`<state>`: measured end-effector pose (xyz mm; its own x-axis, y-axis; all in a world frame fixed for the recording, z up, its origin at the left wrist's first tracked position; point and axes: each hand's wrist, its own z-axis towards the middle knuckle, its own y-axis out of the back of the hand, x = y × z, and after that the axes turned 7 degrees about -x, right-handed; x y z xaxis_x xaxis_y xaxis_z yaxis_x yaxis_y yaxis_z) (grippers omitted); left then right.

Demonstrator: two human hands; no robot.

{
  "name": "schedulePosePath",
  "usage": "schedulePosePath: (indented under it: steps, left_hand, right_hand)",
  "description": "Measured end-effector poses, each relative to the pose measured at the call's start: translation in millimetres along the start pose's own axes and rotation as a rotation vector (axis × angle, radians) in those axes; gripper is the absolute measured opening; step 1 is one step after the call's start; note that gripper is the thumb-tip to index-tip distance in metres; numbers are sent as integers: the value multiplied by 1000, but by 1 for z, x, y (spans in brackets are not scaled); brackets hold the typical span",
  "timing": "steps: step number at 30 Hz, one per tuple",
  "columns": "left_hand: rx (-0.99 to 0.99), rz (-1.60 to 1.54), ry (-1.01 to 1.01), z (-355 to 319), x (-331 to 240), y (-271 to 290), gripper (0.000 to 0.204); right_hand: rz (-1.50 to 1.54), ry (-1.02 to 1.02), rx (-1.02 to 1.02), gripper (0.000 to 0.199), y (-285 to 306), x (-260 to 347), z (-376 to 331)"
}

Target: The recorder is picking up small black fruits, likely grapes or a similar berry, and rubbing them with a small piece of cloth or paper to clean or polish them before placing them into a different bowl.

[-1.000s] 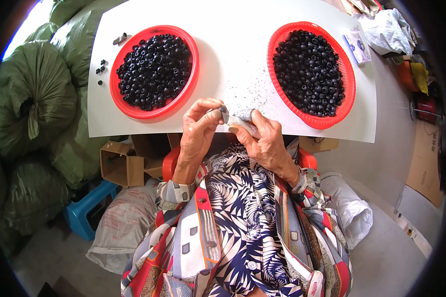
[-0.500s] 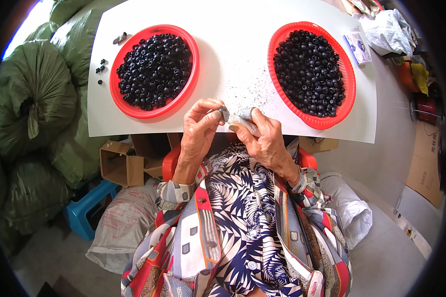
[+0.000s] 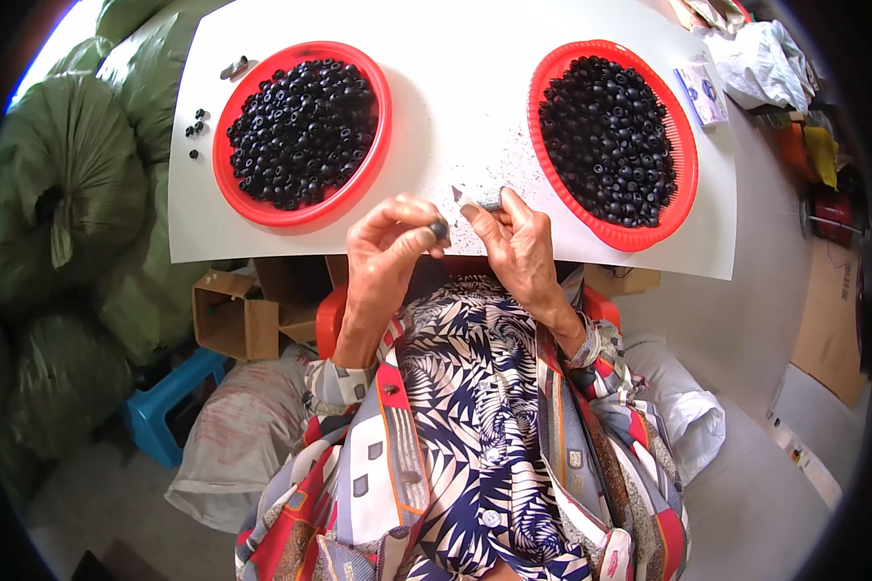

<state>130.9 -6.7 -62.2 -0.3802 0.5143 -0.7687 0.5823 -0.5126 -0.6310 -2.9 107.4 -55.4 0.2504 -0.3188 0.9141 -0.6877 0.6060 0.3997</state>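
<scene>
Between the thumb and fingertips of my left hand (image 3: pixel 388 247), a small round black plastic cap (image 3: pixel 440 229) is pinched. My right hand (image 3: pixel 525 252) is closed round a small trimming knife (image 3: pixel 458 195); its pointed dark tip shows above the thumb, and the fingers hide most of the rest. A grey covering (image 3: pixel 492 205) shows at the right forefinger. Both hands are over the table's near edge, a little apart. A red plastic basin (image 3: pixel 385 145) full of black caps stands to the left. On the right is a red slotted basket (image 3: pixel 689 155), also full of them.
Dark shavings (image 3: pixel 518 165) are scattered over the white table (image 3: pixel 446 97). Several loose caps (image 3: pixel 195 128) and a small grey item (image 3: pixel 233 68) lie left of the basin. Green sacks (image 3: pixel 63 194) are piled at the left, near a blue stool (image 3: pixel 170 407) and a cardboard box (image 3: pixel 237 315).
My hands have moved apart. The left hand has drawn slightly left and down with the cap, and the knife's tip now points up, away from it.
</scene>
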Motion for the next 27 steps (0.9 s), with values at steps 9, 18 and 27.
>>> schedulePosePath:
  steps: [9, 18, 27]
  left_hand:
    - [36, -200, 112, 5, 14, 17, 18]
    - [6, -154, 162, 10, 20, 11, 21]
    - [-39, -36, 198, 10, 27, 1, 29]
  right_hand:
    - [-37, 72, 99, 19, 5, -7, -10]
    - [38, 6, 40, 16, 17, -11, -20]
    - [85, -69, -46, 12, 15, -33, -21]
